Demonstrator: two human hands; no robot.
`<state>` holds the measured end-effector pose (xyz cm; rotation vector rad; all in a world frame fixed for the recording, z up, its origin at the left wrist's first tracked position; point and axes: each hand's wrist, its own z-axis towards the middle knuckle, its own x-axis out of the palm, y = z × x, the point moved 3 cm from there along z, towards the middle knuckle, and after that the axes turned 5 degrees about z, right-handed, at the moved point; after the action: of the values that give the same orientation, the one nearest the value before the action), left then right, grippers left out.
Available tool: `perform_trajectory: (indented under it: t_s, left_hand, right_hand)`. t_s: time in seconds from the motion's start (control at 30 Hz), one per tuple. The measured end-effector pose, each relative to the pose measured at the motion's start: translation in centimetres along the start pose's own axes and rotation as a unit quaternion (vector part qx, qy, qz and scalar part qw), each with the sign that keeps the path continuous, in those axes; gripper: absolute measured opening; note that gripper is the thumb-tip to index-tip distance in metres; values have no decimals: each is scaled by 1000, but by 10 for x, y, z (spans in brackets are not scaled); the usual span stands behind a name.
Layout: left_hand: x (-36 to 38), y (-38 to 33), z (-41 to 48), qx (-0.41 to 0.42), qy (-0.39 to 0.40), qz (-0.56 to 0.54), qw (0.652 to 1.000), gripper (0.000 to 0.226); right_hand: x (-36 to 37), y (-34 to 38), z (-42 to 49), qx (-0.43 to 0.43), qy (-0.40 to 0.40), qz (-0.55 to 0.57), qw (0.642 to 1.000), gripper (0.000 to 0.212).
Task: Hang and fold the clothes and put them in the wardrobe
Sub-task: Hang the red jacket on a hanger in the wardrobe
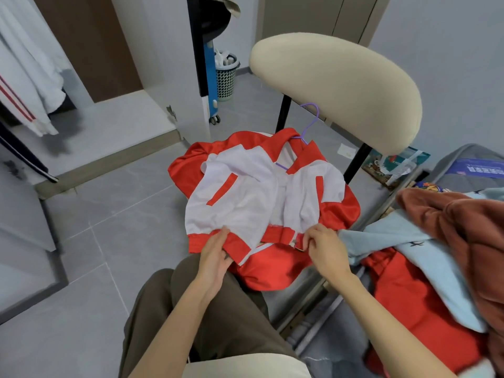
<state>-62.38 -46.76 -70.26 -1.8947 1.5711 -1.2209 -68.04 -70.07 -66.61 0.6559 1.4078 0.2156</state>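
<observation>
Mostly the hanger (pixel 311 123) is buried in the jacket (pixel 240 186), which lies at centre; only the hook shows at 12 o'clock. What lies under the jacket is hidden. The left hand (pixel 215 253) and right hand (pixel 326 248), held apart, each grip its hem. Bare floor (pixel 109 241) opens toward 9 o'clock, and a clothes pile (pixel 450 241), cut off, crowds 3 o'clock.

Jacket (pixel 245 192) under my fingers: red shell, white lining turned outward, two red pocket strips, red hem band. Hanger (pixel 311 124) in its collar: lilac. Chair back (pixel 335 85): cream; chair legs (pixel 282 113): black. Floor tiles (pixel 109 227): grey. My trousers (pixel 218 309): olive-brown. At my right I note a pale blue garment (pixel 409 246), a rust-brown garment (pixel 463 227) and a red garment (pixel 409 304). Hanging garment (pixel 24 77), far left: white with red stripes.
</observation>
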Motion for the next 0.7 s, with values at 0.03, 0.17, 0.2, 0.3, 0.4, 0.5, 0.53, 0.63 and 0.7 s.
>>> perform_trajectory:
  t_s: [0.03,0.17,0.2,0.3,0.4,0.5,0.53,0.63,0.7]
  left_hand:
    - [2,1,-1,18,-15,70,997,30]
    - [9,7,-3,105,-29,282,953,74]
    - [8,7,-3,111,-42,286,951,76]
    - [2,6,-1,90,-94,258,957,69]
    - [-1,8,-1,51,-108,231,966,66]
    - [-2,7,-4,2,-95,126,988,66]
    - [-2,6,-4,-13,-77,105,991,63]
    - [2,7,-8,-32,-22,143,989,67]
    - [5,8,-9,-29,1,169,985,69]
  right_hand:
    - [5,-9,-4,47,32,28,998,31]
    - [21,-18,-19,196,-60,202,958,27]
    - [25,-17,-21,230,-99,226,941,22]
    - [39,-17,-28,377,-175,310,855,16]
    - [54,-11,-34,515,-127,539,654,26]
    - [60,2,-41,557,-39,685,468,24]
    - [62,4,-42,544,-20,701,461,22]
    - [63,6,-44,508,6,710,488,26]
    - [60,8,-43,511,7,692,510,27]
